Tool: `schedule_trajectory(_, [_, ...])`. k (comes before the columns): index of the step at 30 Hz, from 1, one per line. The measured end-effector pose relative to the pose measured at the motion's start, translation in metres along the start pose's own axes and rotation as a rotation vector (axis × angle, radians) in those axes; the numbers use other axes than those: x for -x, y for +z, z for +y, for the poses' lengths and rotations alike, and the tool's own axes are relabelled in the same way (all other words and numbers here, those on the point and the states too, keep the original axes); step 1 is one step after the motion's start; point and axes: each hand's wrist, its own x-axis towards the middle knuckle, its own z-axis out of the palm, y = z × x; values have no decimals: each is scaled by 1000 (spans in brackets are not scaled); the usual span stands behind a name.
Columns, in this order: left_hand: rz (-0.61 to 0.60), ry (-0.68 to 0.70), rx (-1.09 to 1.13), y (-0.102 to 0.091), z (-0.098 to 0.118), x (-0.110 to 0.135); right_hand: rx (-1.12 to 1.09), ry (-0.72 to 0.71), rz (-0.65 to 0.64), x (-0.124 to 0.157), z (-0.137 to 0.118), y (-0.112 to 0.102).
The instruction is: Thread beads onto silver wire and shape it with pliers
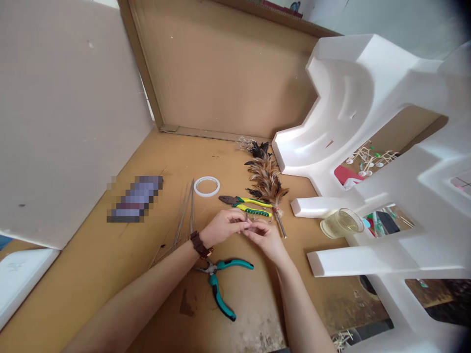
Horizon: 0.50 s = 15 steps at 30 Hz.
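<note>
My left hand [222, 226] and my right hand [265, 237] meet over the cardboard work surface [110, 255], fingertips pinched together on a small thin piece too small to name. A brown watch strap sits on my left wrist. Just beyond the hands lie yellow-and-green handled pliers [246, 205]. A bundle of brown and black feathers [265, 176] lies behind them. Teal-handled pliers [221, 282] rest under my left forearm. Thin wires [186, 215] lie to the left of my hands.
A white tape ring [206, 186] lies beyond the wires. A large white foam form [368, 147] fills the right side, with a glass cup [341, 223] next to it. Cardboard walls [221, 73] stand behind. A blurred dark object [135, 198] lies at left.
</note>
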Motion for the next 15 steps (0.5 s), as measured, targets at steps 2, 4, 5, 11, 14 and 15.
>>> schedule_trajectory(2, [6,42,-71,2,1,1,175,-100,11,1,0,0])
schedule_trajectory(4, [-12,62,-138,3,0,1,305,-159,6,1,3,-1])
schedule_trajectory(5, [-25,53,-156,4,-1,2,327,-163,1,1,5,-2])
schedule_trajectory(11, [-86,-28,-220,9,-10,2,348,-151,-48,0,14,-4])
schedule_trajectory(14, [-105,-27,-243,10,-11,3,347,-151,-72,1,15,-4])
schedule_trajectory(15, [-105,-30,-242,10,-11,3,346,-151,-80,1,15,-4])
